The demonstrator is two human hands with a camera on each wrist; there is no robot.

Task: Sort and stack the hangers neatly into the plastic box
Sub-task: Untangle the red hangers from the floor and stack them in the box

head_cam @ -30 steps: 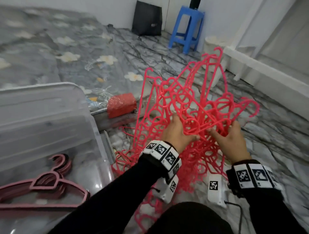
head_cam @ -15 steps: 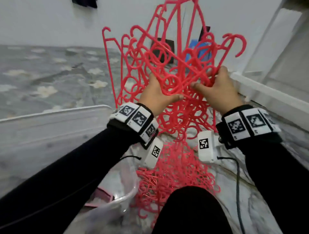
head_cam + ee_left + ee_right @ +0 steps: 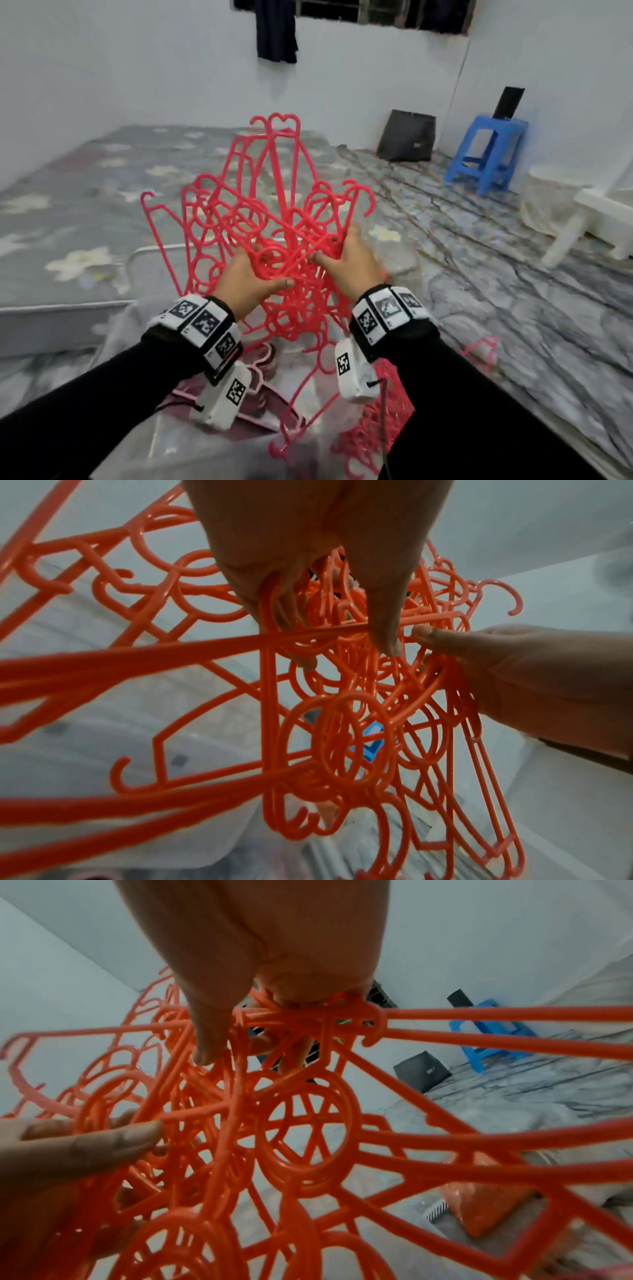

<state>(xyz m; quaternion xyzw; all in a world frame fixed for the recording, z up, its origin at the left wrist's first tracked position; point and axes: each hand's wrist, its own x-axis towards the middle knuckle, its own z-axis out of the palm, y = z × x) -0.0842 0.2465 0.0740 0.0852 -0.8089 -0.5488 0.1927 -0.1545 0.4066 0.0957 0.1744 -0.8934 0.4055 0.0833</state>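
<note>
The clear plastic box (image 3: 161,442) is now right under the arms; a second ago it was off to the left. Some dark pink hangers (image 3: 260,404) are already lying flat in it. The big tangled bunch of red hangers (image 3: 270,219) is now held over the box, lower than half a second ago. It is gripped from both sides, with the left hand (image 3: 250,277) and the right hand (image 3: 349,260) curled around it. The bunch is probably ready to be lowered in, but it is not yet sorted. More red hangers (image 3: 376,431) are left on the floor.
</note>
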